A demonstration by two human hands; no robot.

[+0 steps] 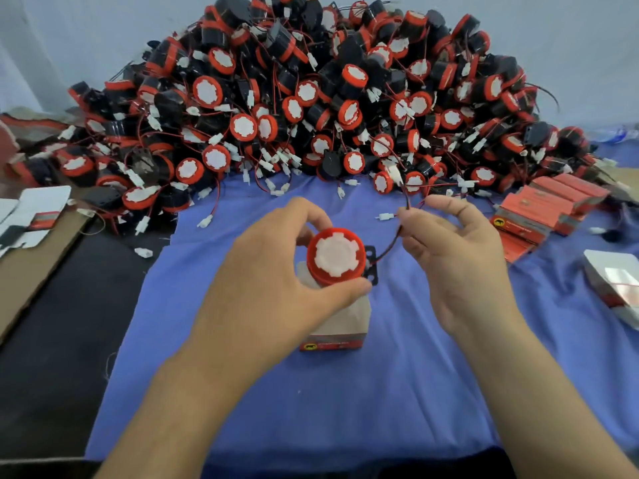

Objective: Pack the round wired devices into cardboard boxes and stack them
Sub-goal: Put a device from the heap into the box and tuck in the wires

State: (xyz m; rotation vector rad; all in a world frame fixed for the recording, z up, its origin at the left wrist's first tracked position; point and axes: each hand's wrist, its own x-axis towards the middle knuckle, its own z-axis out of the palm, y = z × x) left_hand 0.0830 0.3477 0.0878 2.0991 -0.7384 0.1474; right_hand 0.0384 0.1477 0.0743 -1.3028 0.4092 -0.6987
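device [334, 255]: was red-rimmed, white-faced, black-bracketed
wire [390, 243]: was red and black
box [337, 331]: was pale, red-banded, with a yellow oval
cloth [311, 392]: was blue
heap [311, 98], cloth's far edge: was black, red, white
stacked boxes [546, 209], cloth's right edge: were red

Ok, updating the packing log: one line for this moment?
left hand: holds round device at open box | right hand: pinches its wire | packed boxes: piled right

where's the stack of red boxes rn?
Head view, right side: the red boxes lie on the blue cloth at the foot of the device pile, just right of the right hand.
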